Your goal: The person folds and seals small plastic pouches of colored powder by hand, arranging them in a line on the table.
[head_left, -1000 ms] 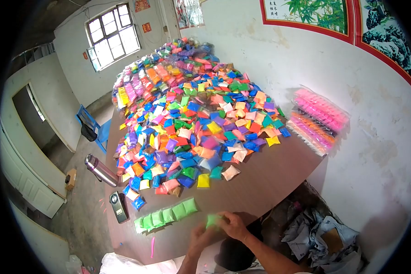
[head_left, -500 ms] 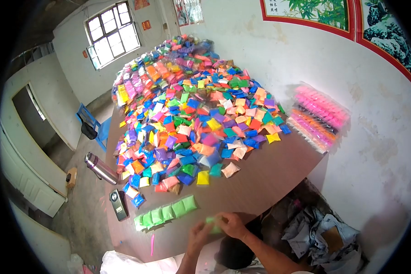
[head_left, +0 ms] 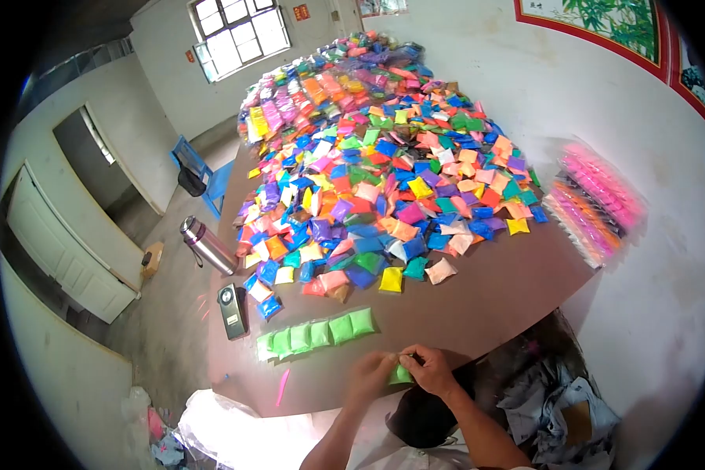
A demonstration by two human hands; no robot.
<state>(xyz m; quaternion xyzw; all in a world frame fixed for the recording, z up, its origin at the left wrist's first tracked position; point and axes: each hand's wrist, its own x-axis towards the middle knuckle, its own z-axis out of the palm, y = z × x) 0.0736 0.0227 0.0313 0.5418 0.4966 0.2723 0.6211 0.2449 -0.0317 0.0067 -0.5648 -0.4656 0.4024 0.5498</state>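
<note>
A small light-green packet is held between my two hands at the near edge of the table. My right hand pinches its top with thumb and fingers. My left hand, a little blurred, closes on its other side, fingertips almost meeting those of the right. Just beyond the left hand lies a row of several puffy light-green packets, side by side. A thin pink strip rests on the brown tabletop near the row's left end.
A big heap of colourful packets covers the table's far part. Stacked pink and orange packs lean by the wall. A steel flask and a black device stand along the left edge. Crumpled bags lie below right.
The view has shifted, so the table sits further right and higher in it. Both hands stay around the green packet, now with their fingertips closer together at its top.
</note>
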